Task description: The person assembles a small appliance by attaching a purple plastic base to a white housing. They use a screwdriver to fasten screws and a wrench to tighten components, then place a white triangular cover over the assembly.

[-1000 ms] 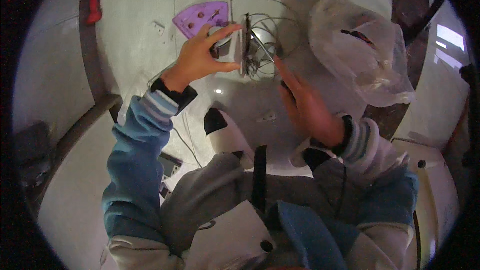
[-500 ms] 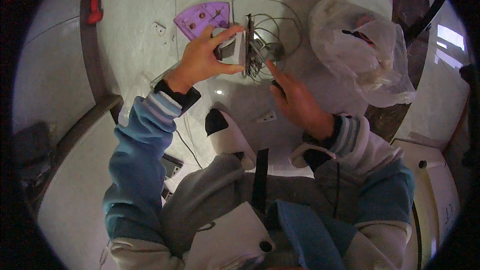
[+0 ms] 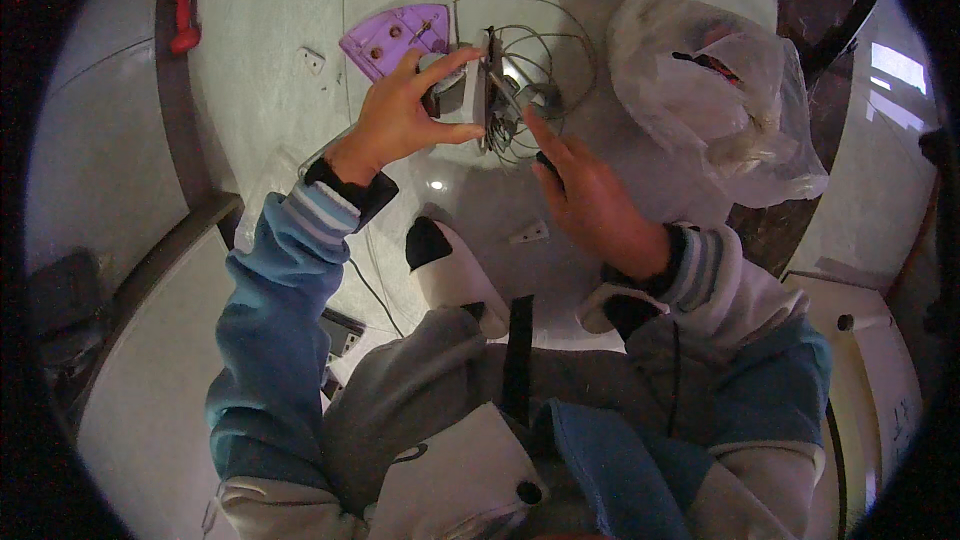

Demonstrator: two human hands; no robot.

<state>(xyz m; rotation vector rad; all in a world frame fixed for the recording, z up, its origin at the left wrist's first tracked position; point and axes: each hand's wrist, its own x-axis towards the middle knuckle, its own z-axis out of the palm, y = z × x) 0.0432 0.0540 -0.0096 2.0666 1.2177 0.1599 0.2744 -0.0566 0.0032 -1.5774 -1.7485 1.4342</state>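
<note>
My left hand (image 3: pixel 393 118) grips a white boxy device (image 3: pixel 474 95) by its edges, thumb below and fingers above. The device stands on edge, and its dark side with wires faces right. Closed around a slim tool, my right hand (image 3: pixel 600 202) points the tool's thin metal shaft (image 3: pixel 511 95) at that wired side. A black part of the tool shows by the palm; its exact kind is unclear. Loops of thin grey cable (image 3: pixel 548 37) spread out right of the device. Just beyond my left fingers lies a purple fan-shaped piece (image 3: pixel 425 18) with round brown spots.
A clear plastic bag (image 3: pixel 670 90) with things inside sits at the right. A red dumbbell (image 3: pixel 185 15) lies far left. Small white socket-like pieces (image 3: pixel 312 61) are on the floor, one of them (image 3: pixel 528 233) near my shoes. A white box (image 3: pixel 850 350) stands at the lower right.
The view has shifted slightly. Both hands keep nearly the same pose, with the tool's shaft still against or close to the device's wired side.
</note>
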